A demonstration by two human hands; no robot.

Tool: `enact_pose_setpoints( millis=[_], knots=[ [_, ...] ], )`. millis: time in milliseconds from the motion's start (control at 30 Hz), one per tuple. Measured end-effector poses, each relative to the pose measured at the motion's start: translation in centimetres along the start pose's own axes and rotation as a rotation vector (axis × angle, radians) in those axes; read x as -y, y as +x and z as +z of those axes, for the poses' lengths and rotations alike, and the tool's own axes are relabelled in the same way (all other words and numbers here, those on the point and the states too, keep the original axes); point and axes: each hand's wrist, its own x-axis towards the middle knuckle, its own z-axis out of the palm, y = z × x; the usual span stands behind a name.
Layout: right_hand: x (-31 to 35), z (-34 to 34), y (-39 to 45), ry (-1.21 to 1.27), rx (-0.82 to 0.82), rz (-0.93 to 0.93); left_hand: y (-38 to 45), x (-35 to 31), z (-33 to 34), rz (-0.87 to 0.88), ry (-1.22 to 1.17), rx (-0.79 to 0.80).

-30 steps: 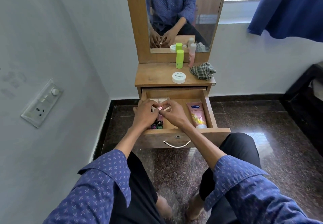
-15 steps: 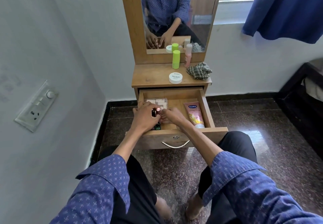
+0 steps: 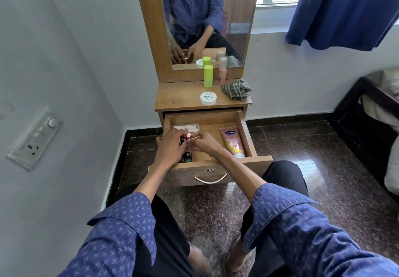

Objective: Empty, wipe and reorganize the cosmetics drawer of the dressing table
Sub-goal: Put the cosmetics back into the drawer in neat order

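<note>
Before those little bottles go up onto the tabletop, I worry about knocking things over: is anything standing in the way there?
Partly. The white jar, green bottle, pink bottle and checked cloth fill the tabletop's middle and right; its left side looks free.

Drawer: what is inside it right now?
In the drawer: a Vaseline tube, a pale palette, small bottles. The hands cover anything beneath them.

Tabletop (image 3: 179,100): jar (image 3: 208,98), bottles (image 3: 208,76), cloth (image 3: 236,89).
</note>
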Motion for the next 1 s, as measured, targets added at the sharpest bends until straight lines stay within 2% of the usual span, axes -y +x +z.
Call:
enact_pose_setpoints(
  millis=[233,400,567,1000],
  knots=[
    [0.3,-0.3,-0.5,0.004,0.064,0.105,-0.1,-0.3,-0.2,-0.021,-0.022,0.018],
    [0.6,-0.1,-1.1,-0.263,-0.036,0.122,0.0,-0.4,-0.4,-0.063,-0.074,0.019],
    [0.9,0.0,-1.8,-0.374,0.009,0.113,-0.1,-0.5,-0.5,-0.089,-0.145,-0.007],
    [-0.3,-0.1,-0.4,-0.691,0.100,0.062,-0.1,-0.3,-0.3,-0.110,-0.131,0.001]
  ],
)
